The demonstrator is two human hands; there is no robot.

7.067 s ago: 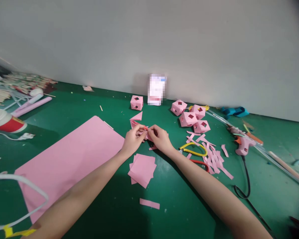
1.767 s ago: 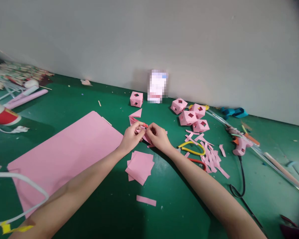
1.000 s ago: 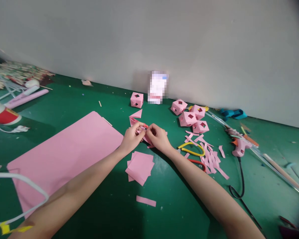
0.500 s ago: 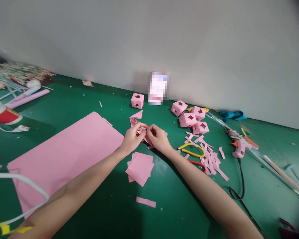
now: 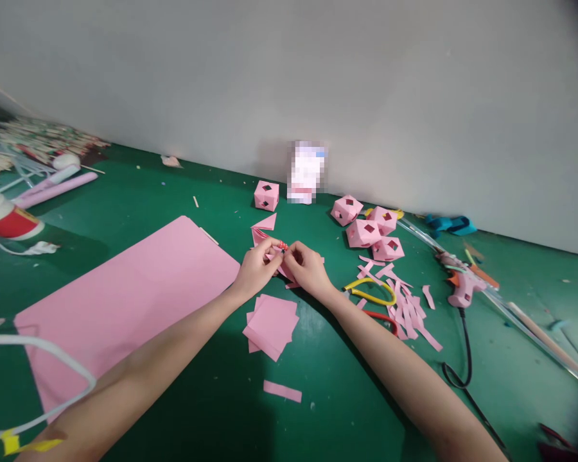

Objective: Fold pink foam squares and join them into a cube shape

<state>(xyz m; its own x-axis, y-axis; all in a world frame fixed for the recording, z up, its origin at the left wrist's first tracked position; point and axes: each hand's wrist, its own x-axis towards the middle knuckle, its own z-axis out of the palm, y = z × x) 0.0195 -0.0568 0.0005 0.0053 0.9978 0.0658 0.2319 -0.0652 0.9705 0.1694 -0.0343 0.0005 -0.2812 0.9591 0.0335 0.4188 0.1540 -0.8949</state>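
My left hand (image 5: 259,265) and my right hand (image 5: 306,265) meet fingertip to fingertip at the middle of the green table. Both are closed on a small folded piece of pink paper (image 5: 282,270), mostly hidden by the fingers. Something red and white shows at my left fingertips; I cannot make out what it is. Folded pink paper triangles (image 5: 266,222) lie just beyond my left hand. Nearer to me, below the hands, is a loose stack of square pink paper sheets (image 5: 272,324). A pink paper strip (image 5: 282,391) lies in front of that stack.
A large pink sheet (image 5: 125,308) spreads on the left. Several pink paper cubes with cut-outs (image 5: 363,232) stand at right, above paper scraps (image 5: 407,311) and yellow-and-red-handled pliers or scissors (image 5: 373,292). Farther right lies a pink glue gun (image 5: 465,287) with its cord. A cup (image 5: 9,218) lies left.
Hardly anything differs: both hands keep their hold on the folded paper in the same place. The view has shifted very slightly.
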